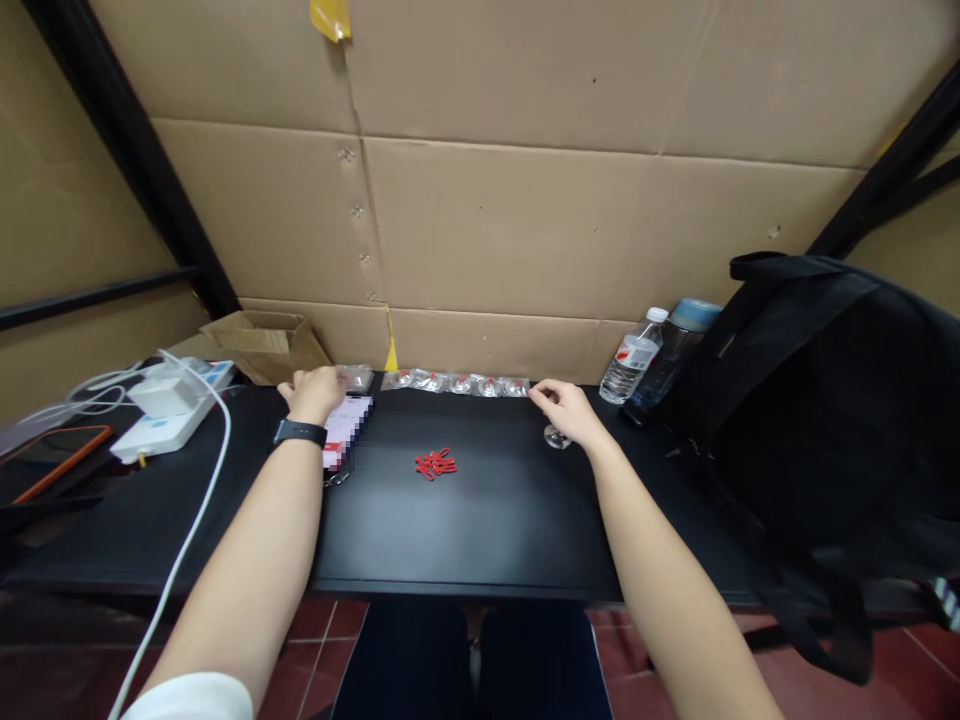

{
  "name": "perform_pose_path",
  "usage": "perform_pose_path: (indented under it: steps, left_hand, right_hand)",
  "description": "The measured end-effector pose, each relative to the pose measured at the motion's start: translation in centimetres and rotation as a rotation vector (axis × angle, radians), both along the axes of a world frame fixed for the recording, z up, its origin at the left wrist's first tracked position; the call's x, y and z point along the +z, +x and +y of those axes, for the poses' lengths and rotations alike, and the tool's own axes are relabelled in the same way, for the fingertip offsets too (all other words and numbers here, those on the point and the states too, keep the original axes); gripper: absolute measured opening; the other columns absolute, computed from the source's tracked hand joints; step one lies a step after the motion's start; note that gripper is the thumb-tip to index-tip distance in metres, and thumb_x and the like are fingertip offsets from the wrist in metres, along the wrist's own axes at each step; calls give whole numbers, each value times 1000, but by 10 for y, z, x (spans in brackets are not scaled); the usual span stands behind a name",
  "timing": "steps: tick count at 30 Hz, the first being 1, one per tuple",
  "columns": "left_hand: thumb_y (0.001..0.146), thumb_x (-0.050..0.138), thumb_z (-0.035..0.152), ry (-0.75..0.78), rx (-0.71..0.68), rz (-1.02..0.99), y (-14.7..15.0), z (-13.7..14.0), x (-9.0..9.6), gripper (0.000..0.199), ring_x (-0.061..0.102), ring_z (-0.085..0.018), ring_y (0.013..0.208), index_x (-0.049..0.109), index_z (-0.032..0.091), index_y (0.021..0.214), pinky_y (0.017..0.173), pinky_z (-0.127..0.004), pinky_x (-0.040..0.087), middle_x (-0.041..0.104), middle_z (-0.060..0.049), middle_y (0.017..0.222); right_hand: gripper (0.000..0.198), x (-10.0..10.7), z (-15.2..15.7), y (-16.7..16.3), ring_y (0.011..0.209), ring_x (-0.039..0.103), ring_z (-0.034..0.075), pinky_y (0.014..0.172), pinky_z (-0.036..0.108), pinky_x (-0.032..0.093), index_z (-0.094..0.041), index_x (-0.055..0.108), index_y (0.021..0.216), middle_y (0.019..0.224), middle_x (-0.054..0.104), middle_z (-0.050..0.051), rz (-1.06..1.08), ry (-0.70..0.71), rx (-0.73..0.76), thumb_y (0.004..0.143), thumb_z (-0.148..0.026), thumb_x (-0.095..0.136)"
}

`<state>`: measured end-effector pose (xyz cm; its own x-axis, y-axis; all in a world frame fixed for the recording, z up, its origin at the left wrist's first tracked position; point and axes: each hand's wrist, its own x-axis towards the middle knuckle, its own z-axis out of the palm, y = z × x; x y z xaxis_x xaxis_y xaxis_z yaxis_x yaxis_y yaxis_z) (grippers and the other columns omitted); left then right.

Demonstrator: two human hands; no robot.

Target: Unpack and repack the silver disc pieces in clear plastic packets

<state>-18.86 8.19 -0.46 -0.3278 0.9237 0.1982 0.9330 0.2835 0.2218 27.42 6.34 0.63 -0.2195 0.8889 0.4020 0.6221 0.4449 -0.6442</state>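
Note:
A row of small clear packets [459, 383], each with something round and a red spot, lies along the back of the black table [480, 540]. At the row's right end my right hand [568, 408] pinches the edge of the last packet [514, 387]. Just below that hand sits a small round metal piece [556, 437], partly covered. My left hand [315, 392], wearing a black wristband, is beside another clear packet [355, 378] at the back left; its fingers are curled and what they hold is hidden. Red paper-clip-like loops [436, 463] form a small pile mid-table.
A phone [346, 430] lies by my left wrist. Further left are a white power strip [174, 415] with cables, an orange-edged phone [52, 460] and a brown paper bag [266, 345]. To the right stand a water bottle [634, 358], a blue-capped bottle [679, 345] and a black backpack [817, 430].

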Motion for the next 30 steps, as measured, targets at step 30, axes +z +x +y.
perform_pose_path:
  steps: [30]
  left_hand:
    - [72,64,29,-22,-43,-43,-16,13,-13,50,61,-38,117,72,31,121,93,-44,38,75,-11,120]
  right_hand:
    - [30,-28,29,40,60,64,18,60,28,47,-16,73,81,77,74,8,74,-83,-79,86,-42,58]
